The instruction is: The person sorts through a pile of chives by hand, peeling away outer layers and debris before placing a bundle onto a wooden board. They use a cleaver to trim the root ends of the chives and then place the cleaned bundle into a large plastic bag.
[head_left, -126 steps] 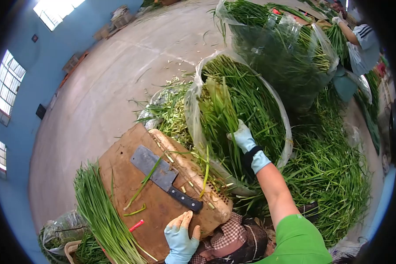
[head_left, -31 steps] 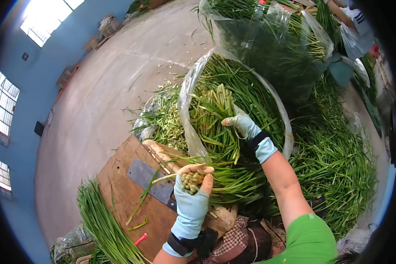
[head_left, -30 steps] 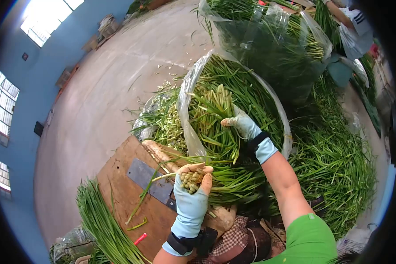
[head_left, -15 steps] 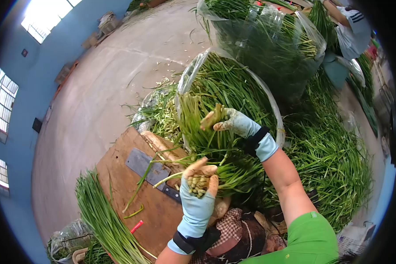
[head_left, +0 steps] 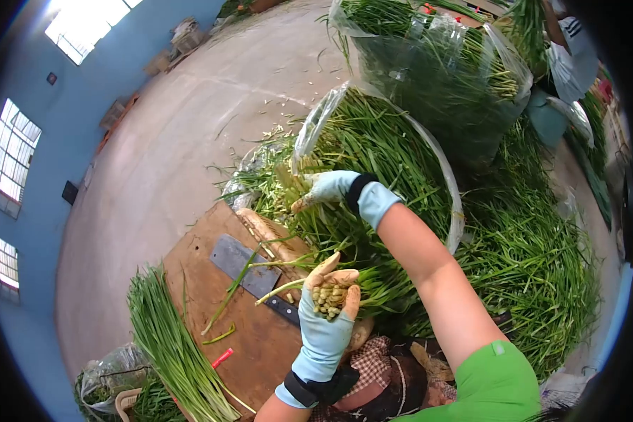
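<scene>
In a light blue glove, my left hand is closed round a bundle of green stalks, their pale cut ends facing up. My right hand, gloved too, reaches over the plastic-lined basket of greens; its fingers are against pale stalks, and whether it grips them is hard to see. Left of my left hand, a cleaver lies flat on the brown board. A long bunch of green stalks rests along the board's left edge, near a small red strip.
Large clear bags of greens stand at the top. Loose greens are heaped on the right. Another person is at the upper right. A plastic bag and a small basket are at the lower left.
My right hand has moved left over the basket, and the stalks that stood upright by it now lie lower. My left hand keeps its bundle. The view has shifted slightly.
</scene>
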Demonstrator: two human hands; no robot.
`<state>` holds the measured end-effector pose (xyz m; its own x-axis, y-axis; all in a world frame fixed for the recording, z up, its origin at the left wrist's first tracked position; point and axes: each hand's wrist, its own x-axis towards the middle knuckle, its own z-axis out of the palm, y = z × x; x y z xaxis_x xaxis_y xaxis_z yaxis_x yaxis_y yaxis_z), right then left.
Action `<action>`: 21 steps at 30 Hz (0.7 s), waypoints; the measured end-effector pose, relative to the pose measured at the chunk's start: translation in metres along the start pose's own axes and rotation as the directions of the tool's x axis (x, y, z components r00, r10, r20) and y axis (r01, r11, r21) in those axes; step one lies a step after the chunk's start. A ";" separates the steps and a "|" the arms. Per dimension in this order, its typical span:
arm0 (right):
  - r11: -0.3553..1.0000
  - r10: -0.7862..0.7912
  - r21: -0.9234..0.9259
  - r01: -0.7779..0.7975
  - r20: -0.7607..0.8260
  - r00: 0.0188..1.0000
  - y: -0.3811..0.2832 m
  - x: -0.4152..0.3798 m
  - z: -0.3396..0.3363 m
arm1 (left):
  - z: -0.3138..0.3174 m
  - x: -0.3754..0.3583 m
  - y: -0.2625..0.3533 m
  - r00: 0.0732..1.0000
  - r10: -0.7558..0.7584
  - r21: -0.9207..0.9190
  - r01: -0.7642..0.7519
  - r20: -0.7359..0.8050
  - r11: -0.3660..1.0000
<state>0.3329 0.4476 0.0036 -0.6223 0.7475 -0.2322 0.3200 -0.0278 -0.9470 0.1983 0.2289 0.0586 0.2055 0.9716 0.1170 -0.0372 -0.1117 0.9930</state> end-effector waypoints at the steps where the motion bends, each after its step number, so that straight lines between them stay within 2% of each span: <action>1: 0.999 0.008 -0.034 -0.012 -0.089 0.996 0.012 0.021 0.005 | 0.000 -0.001 0.001 1.000 -0.008 0.000 0.008 -0.005 1.000; 2: 0.999 0.004 -0.036 -0.007 -0.081 0.997 0.014 0.030 0.006 | 0.000 -0.002 0.001 1.000 -0.015 -0.002 0.015 -0.011 1.000; 4: 0.945 0.107 -0.299 -0.129 -0.088 0.990 -0.012 0.025 0.016 | 0.000 -0.002 0.001 1.000 -0.011 -0.005 0.011 -0.025 1.000; 5: 0.943 -0.040 -0.333 -0.001 -0.115 0.993 0.004 0.042 0.023 | -0.001 -0.003 0.000 1.000 0.012 0.007 -0.012 -0.011 1.000; 6: 0.966 -0.072 -0.255 0.030 -0.154 0.985 0.004 0.041 0.032 | -0.002 -0.003 -0.001 0.999 0.032 0.017 -0.032 0.005 0.999; 8: 0.974 -0.214 -0.122 0.190 -0.223 0.951 0.029 0.060 0.047 | -0.002 -0.004 -0.002 1.000 0.014 0.012 -0.014 0.002 1.000; 11: 0.992 -0.129 -0.030 0.126 -0.214 0.968 0.010 0.046 0.049 | -0.002 -0.004 -0.003 1.000 0.006 0.008 -0.006 -0.013 1.000; 12: 0.999 -0.038 -0.002 0.039 -0.224 0.974 -0.005 0.028 0.049 | -0.002 -0.004 -0.003 0.999 -0.006 -0.036 0.005 -0.033 0.999; 14: 0.960 -0.149 0.211 0.184 -0.168 0.974 -0.001 -0.001 0.045 | -0.002 -0.002 0.000 0.997 -0.036 -0.072 0.031 -0.062 0.997; 15: 0.984 -0.145 0.070 0.166 -0.241 0.960 -0.008 -0.022 0.044 | -0.001 0.001 0.001 0.997 -0.048 -0.099 0.043 -0.055 0.994; 16: 0.924 -0.296 0.192 0.330 -0.186 0.937 -0.001 -0.038 0.042 | -0.002 0.005 0.001 0.996 -0.059 -0.114 0.051 -0.072 0.992; 17: 0.842 -0.387 0.288 0.457 -0.268 0.882 0.002 -0.060 0.043 | -0.001 0.010 -0.001 0.998 -0.007 -0.063 0.003 -0.065 0.998; 18: 0.800 -0.373 0.379 0.465 -0.293 0.880 -0.010 -0.084 0.050 | -0.003 0.014 -0.005 0.996 0.033 0.008 -0.032 -0.081 0.999; 19: 0.854 -0.338 0.315 0.413 -0.267 0.902 -0.025 -0.103 0.054 | -0.006 0.020 -0.007 0.967 0.234 0.222 -0.207 -0.104 0.953; 20: 0.828 -0.365 0.301 0.473 -0.351 0.862 -0.026 -0.113 0.066 | -0.007 0.030 -0.009 0.910 0.410 0.429 -0.348 -0.057 0.833; 21: 0.695 -0.394 0.466 0.547 -0.389 0.833 -0.011 -0.121 0.080 | -0.005 0.037 -0.011 0.914 0.405 0.350 -0.375 -0.012 0.858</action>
<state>0.3474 0.3042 0.0244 -0.3662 0.8918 0.2657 -0.4509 0.0797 -0.8890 0.2016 0.2669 0.0515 0.1611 0.8458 0.5086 0.2336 -0.5334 0.8130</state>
